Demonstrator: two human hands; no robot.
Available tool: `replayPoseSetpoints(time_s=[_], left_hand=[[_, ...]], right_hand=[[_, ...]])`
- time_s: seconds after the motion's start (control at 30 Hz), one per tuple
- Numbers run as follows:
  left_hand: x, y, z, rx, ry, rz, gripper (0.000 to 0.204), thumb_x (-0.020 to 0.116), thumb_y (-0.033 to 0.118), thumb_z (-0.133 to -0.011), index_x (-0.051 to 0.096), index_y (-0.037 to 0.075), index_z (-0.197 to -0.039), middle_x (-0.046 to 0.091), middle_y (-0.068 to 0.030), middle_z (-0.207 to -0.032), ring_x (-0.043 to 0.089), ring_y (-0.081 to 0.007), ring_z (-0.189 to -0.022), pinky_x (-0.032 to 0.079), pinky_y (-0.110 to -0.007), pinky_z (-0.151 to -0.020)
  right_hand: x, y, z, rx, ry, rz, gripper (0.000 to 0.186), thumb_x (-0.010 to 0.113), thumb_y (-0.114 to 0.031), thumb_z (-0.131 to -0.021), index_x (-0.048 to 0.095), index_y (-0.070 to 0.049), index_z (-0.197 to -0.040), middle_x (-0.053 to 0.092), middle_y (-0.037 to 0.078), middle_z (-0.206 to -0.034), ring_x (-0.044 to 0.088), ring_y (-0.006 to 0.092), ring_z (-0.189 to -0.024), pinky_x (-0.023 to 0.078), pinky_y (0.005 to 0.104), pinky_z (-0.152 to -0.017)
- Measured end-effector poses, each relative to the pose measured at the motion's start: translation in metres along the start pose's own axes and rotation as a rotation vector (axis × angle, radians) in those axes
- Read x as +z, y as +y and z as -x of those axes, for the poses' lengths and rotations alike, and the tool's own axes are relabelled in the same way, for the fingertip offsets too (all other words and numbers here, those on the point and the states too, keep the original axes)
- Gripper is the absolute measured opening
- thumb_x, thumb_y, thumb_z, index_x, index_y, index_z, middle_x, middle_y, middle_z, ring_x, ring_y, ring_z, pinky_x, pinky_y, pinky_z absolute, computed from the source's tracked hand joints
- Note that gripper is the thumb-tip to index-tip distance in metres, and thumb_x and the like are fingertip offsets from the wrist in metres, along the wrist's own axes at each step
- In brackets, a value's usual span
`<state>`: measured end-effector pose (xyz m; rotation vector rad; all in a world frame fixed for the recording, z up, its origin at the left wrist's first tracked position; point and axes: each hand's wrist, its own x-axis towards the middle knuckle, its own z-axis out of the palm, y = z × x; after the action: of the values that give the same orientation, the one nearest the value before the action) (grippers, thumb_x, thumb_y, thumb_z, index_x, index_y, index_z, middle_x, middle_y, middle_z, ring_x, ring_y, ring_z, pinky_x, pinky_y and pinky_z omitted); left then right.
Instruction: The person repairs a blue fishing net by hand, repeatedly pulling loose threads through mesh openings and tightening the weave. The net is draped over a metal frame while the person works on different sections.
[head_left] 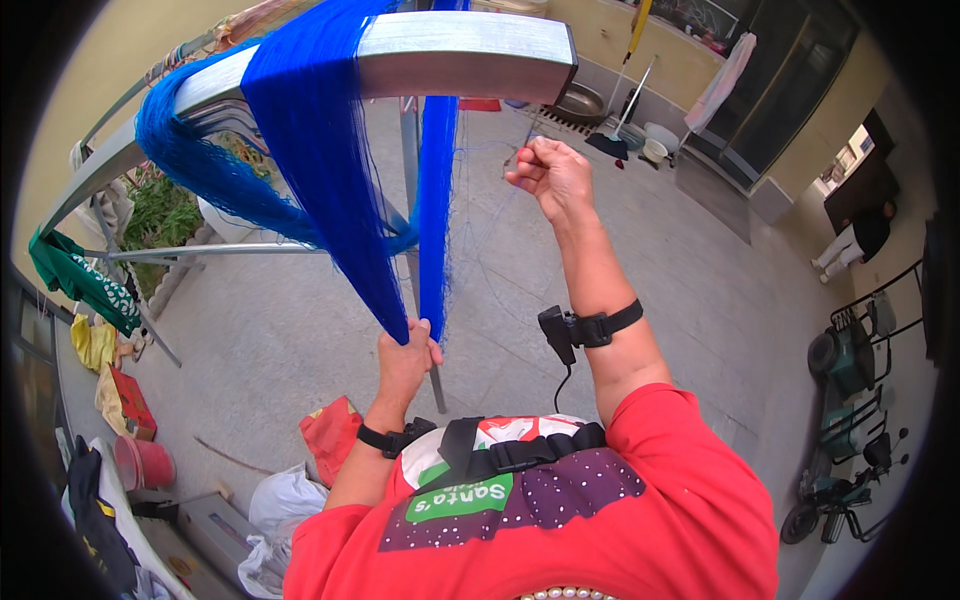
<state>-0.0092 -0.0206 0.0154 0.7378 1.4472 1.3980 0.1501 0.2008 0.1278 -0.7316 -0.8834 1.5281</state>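
Observation:
A hank of deep blue thread (312, 120) hangs over a square metal bar (465, 50) and narrows to a point below it. My left hand (405, 355) is closed around the hank's lower end, with the fingers partly hidden behind the threads. To the right, my raised right hand (555, 175) is closed in a pinch near the bar's end. Fine loose threads (485, 200) trail between the hank and its fingertips. A second, lighter blue hank (215, 165) droops from the bar on the left.
The metal frame has a lower crossbar (230, 249) and a green cloth (85, 275) at its left. A red bucket (143, 462) and white sacks (285, 510) lie lower left. A broom (608, 143) and basin (580, 103) stand by the far wall; a three-wheeled cart (850, 400) is at right.

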Motion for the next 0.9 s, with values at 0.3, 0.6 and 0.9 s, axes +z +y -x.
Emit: replayPoseSetpoints(time_s=[0.3,0.6,0.9], left_hand=[[-0.006,0.002,0.000,0.014,-0.065,0.036,0.015,0.053,0.012,-0.088,0.055,0.002,-0.077,0.057,-0.0069,-0.052,0.044,-0.0079,-0.040,0.032,-0.023,-0.039],[-0.005,0.004,0.000,-0.040,-0.142,0.041,0.012,0.057,0.009,-0.084,0.054,0.003,-0.075,0.055,-0.0055,-0.053,0.045,-0.0070,-0.041,0.031,-0.021,-0.039],[-0.006,0.002,0.000,-0.074,-0.169,0.060,0.010,0.057,0.010,-0.085,0.053,0.003,-0.078,0.055,-0.0047,-0.054,0.044,-0.0063,-0.041,0.030,-0.020,-0.040]], right_hand=[[-0.090,-0.015,0.029,-0.017,0.072,0.117,0.010,0.055,-0.012,-0.090,0.055,-0.002,-0.090,0.050,0.002,-0.064,0.040,0.0081,-0.044,0.038,0.0264,-0.041],[-0.231,0.070,0.094,0.482,0.290,0.532,0.011,0.058,-0.012,-0.084,0.059,-0.001,-0.082,0.058,0.008,-0.069,0.051,0.0170,-0.050,0.045,0.0339,-0.048],[-0.132,0.097,0.065,-0.020,-0.112,1.073,0.042,0.059,-0.011,-0.080,0.053,0.001,-0.120,0.058,0.021,-0.115,0.065,0.0257,-0.087,0.052,0.0363,-0.063]])
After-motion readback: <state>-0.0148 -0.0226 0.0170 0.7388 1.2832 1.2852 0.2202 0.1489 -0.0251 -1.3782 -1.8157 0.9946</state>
